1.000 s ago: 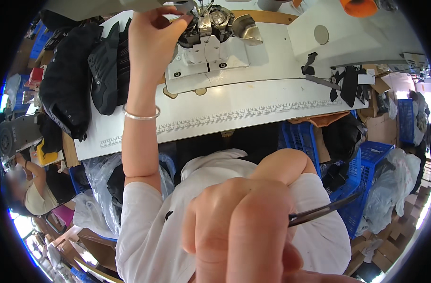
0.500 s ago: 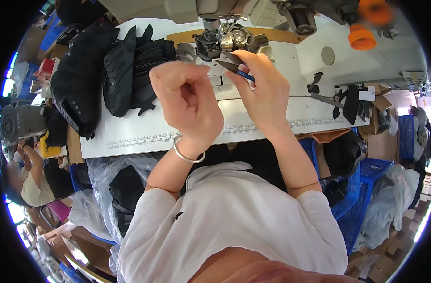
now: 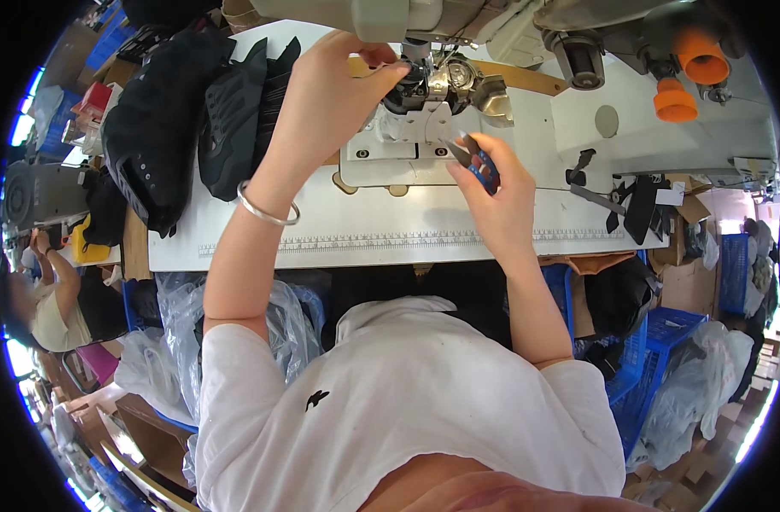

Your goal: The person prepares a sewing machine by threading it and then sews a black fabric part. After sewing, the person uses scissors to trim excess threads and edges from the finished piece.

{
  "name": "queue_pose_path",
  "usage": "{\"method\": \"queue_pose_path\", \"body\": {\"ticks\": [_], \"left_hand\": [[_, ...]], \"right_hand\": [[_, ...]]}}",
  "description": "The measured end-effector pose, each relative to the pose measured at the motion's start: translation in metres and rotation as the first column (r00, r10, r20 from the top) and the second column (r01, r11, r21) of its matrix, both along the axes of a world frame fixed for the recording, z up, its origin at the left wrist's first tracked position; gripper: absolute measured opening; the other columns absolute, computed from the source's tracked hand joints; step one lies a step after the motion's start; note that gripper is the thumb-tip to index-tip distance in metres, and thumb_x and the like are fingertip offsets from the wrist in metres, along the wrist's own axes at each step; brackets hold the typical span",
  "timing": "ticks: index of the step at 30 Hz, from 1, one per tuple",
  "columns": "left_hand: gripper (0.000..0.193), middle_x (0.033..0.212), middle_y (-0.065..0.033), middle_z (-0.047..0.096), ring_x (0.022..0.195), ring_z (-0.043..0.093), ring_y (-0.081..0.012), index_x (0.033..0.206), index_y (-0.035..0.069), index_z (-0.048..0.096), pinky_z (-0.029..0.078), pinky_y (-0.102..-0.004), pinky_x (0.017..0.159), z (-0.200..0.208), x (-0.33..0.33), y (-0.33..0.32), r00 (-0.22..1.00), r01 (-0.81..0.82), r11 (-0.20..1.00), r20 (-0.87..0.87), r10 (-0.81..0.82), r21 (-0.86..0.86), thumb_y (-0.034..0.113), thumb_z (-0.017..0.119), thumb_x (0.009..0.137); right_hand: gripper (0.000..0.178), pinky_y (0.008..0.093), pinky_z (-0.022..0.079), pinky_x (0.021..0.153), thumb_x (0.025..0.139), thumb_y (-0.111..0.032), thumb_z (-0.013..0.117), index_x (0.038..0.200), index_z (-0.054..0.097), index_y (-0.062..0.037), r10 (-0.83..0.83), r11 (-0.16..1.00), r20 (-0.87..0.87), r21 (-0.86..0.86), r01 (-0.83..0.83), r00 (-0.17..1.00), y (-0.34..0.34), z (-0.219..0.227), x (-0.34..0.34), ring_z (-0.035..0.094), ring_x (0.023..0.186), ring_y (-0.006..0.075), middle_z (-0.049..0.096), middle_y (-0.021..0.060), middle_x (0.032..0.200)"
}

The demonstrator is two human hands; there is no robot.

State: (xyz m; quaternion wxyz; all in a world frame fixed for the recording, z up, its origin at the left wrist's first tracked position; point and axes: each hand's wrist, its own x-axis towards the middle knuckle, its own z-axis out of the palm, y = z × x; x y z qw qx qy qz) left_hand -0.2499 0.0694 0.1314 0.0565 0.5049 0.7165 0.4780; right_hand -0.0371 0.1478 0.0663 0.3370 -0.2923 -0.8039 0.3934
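Note:
My left hand [image 3: 337, 98] reaches up to the sewing machine's metal looper parts [image 3: 432, 81], just left of the needle area. Its thumb and fingertips are pinched together there; whatever lies between them is too small to make out. In my right hand [image 3: 505, 188] is a pair of thread snips [image 3: 485, 171] with blue handles and dark pointed blades. The blades point up and left, over the machine's light bed plate [image 3: 398, 166], apart from the looper parts. Black shoe uppers [image 3: 233, 128] lie in a stack left of my left forearm.
A large black padded bundle [image 3: 155, 128] lies at the table's left. A ruler strip [image 3: 364, 242] runs along the front edge. Orange thread cones [image 3: 675, 101] hang at upper right, above black scraps [image 3: 639, 209]. Blue crates [image 3: 663, 341] stand at right; a co-worker [image 3: 61, 299] is at far left.
My left hand has risen from over the table to the looper parts, its fingers now pinching there. My right hand has drawn the snips down and right, away from the machine. The view has shifted slightly.

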Motion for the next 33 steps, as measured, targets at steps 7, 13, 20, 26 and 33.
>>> {"method": "queue_pose_path", "body": {"ticks": [7, 13, 20, 26, 33], "left_hand": [[0.024, 0.093, -0.0055, 0.069, 0.086, 0.063, -0.0142, 0.105, 0.000, 0.068, 0.051, -0.0299, 0.078, 0.004, -0.010, 0.010, 0.992, 0.110, 0.992, -0.052, -0.113, -0.061, 0.012, 0.074, 0.085], [0.026, 0.097, -0.0067, 0.070, 0.090, 0.064, -0.0156, 0.106, -0.001, 0.067, 0.052, -0.0309, 0.080, 0.001, -0.023, 0.012, 0.981, 0.180, 0.983, -0.065, -0.182, -0.044, 0.012, 0.076, 0.085], [0.025, 0.095, -0.0065, 0.070, 0.088, 0.064, -0.0156, 0.105, 0.000, 0.068, 0.052, -0.0307, 0.080, 0.004, -0.010, 0.011, 0.993, 0.097, 0.994, -0.064, -0.100, -0.050, 0.012, 0.077, 0.085], [0.026, 0.093, -0.0044, 0.070, 0.085, 0.064, -0.0149, 0.104, 0.002, 0.067, 0.052, -0.0312, 0.076, 0.004, -0.009, 0.011, 0.978, 0.058, 0.998, -0.199, -0.057, -0.002, 0.013, 0.078, 0.083], [0.026, 0.090, -0.0068, 0.068, 0.083, 0.064, -0.0187, 0.103, 0.002, 0.066, 0.051, -0.0339, 0.076, -0.002, -0.005, 0.017, 0.941, 0.064, 0.998, -0.334, -0.056, 0.014, 0.011, 0.076, 0.081]], "right_hand": [[0.036, 0.0285, 0.051, 0.068, 0.086, -0.020, 0.077, 0.116, 0.065, -0.0039, 0.057, 0.995, 0.030, -0.082, -0.055, 0.998, -0.003, -0.018, 0.013, 0.064, 0.079, 0.0155, 0.069, 0.0088, 0.095], [0.038, 0.0283, 0.051, 0.071, 0.087, -0.021, 0.077, 0.118, 0.065, -0.0032, 0.119, 0.984, 0.024, -0.136, -0.115, 0.993, -0.005, -0.027, 0.015, 0.063, 0.081, 0.0146, 0.069, 0.0082, 0.096], [0.038, 0.0276, 0.051, 0.073, 0.087, -0.019, 0.077, 0.118, 0.064, -0.0013, 0.143, 0.974, 0.034, -0.185, -0.134, 0.989, -0.007, -0.032, 0.017, 0.062, 0.082, 0.0138, 0.071, 0.0083, 0.099], [0.038, 0.0277, 0.051, 0.077, 0.087, -0.018, 0.076, 0.118, 0.064, -0.0008, 0.158, 0.956, -0.002, -0.250, -0.153, 0.987, -0.009, -0.034, 0.015, 0.062, 0.084, 0.0137, 0.071, 0.0083, 0.101], [0.036, 0.0275, 0.050, 0.079, 0.087, -0.016, 0.076, 0.117, 0.064, -0.0005, 0.179, 0.952, 0.020, -0.257, -0.168, 0.984, -0.015, -0.031, 0.012, 0.062, 0.085, 0.0138, 0.072, 0.0084, 0.101]]}}
